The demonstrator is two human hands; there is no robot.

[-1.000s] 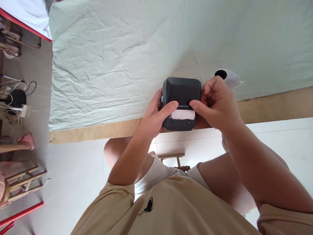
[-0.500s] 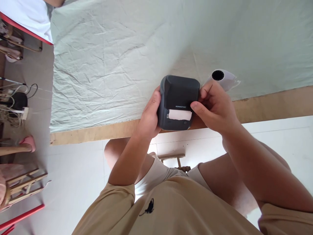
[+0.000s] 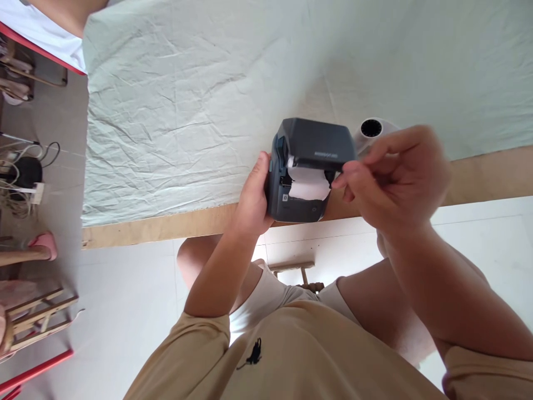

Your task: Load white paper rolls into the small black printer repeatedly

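Note:
A dark grey label printer (image 3: 297,210) is held over the table's near edge. My left hand (image 3: 252,194) is closed around its left side, with the thumb along the edge. The printer's lid (image 3: 318,141) is raised partway, and a white paper strip (image 3: 310,186) shows in the gap beneath it. My right hand (image 3: 391,178), slightly blurred, is closed with its fingertips on the lid's lower right corner. Behind that hand lies a white roll (image 3: 372,128) with a dark round end, partly covered by the fingers.
A wrinkled pale green cloth (image 3: 200,111) covers the table, whose bare wooden edge (image 3: 162,229) faces me. At upper left, another person's arm (image 3: 70,14) rests near the cloth. Tangled cables (image 3: 20,183) and a wooden stool (image 3: 41,316) are on the floor at left.
The printer's lid has swung up from shut to partly raised, uncovering more of the paper. My right hand has moved right with the lid's corner; my left hand stays on the printer.

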